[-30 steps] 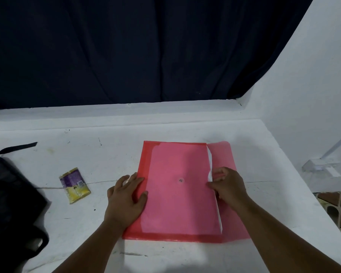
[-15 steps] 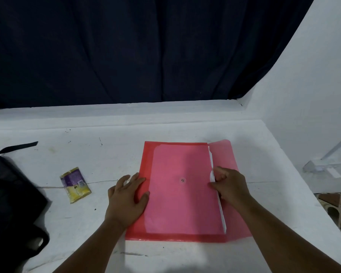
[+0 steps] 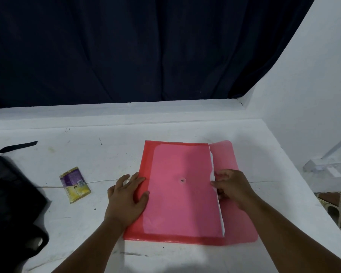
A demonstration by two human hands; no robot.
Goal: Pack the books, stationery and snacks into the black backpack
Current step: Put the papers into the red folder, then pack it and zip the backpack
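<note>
**Paper slid deeper into the red folder**

Since a second ago the white sheets have gone further into the folder, so less white edge shows along the opening, while the right hand's fingers have uncurled a little at that edge; the left hand has stayed put.

Dark blue curtain (image 3: 126, 50) hangs behind the white table (image 3: 185, 125), with a white wall (image 3: 313, 85) at the right. At the table's left edge sits the black backpack (image 3: 10, 198), well apart from the folder, one strap lying on the tabletop.

Near the middle lies the red folder (image 3: 181, 194), flat, its flap (image 3: 224, 154) opened out to the right and a snap button (image 3: 182, 181) on its face. A thin strip of white paper (image 3: 220, 215) shows along the opening.

Left hand (image 3: 126, 198) presses flat on the folder's left edge, fingers spread. Right hand (image 3: 231, 187) rests at the opening, fingertips curled against the paper edge; whether it pinches the sheets cannot be told.

Between backpack and folder lies a purple-and-yellow snack packet (image 3: 74, 184), untouched.
</note>
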